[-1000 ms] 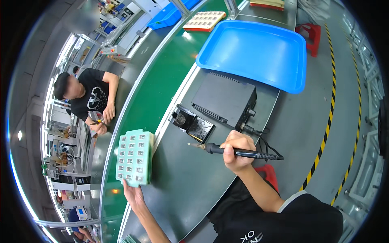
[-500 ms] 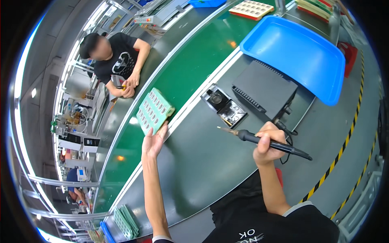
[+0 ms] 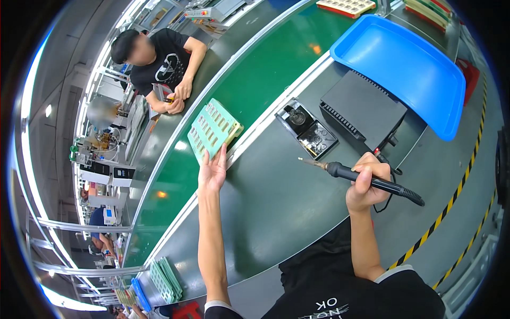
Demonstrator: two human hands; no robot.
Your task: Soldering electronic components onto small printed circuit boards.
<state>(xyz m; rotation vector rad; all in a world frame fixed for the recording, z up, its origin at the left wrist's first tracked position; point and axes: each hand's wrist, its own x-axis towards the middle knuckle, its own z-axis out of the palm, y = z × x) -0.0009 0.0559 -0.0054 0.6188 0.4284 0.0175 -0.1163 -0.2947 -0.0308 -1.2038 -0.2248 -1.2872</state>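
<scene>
Holding a soldering iron (image 3: 342,171), the person (image 3: 211,239) wears a lettered shirt (image 3: 382,300).

Gotta be a factory floor, electronics assembly by the look of it; a long green belt (image 3: 260,80) runs between work surfaces; near side of the belt there's a soldering iron (image 3: 344,171) and a boxy dark soldering station (image 3: 364,109); across the belt, a co-worker (image 3: 164,64) at another bench plus boxy machines (image 3: 95,169); hazard-striped floor tape (image 3: 450,202) well right of the belt.
</scene>
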